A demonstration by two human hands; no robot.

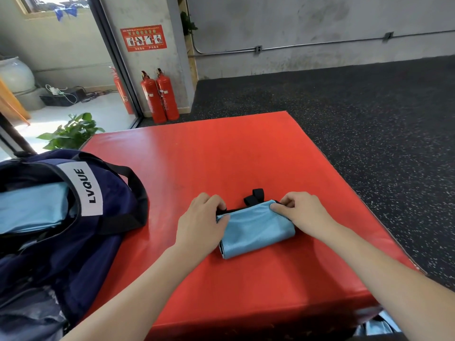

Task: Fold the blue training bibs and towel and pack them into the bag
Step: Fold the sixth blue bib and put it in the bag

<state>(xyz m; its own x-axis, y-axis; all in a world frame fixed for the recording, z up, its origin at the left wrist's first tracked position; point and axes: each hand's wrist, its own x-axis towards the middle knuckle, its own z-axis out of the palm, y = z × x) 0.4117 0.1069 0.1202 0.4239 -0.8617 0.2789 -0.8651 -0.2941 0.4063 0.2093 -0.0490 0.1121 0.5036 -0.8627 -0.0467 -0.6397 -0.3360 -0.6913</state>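
Between both hands' curled fingers [283, 205] lies the folded bib [256, 230].

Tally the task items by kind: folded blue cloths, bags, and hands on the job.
Folded blue cloths: 2, one on the red mat, one in the bag
Bags: 1, navy
Hands: 2, left hand and right hand, both gripping the cloth on the mat
Total: 5

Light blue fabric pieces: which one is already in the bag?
The flat one inside the open navy bag at left. The other, black-strapped bundle lies on the red mat, both hands gripping it.
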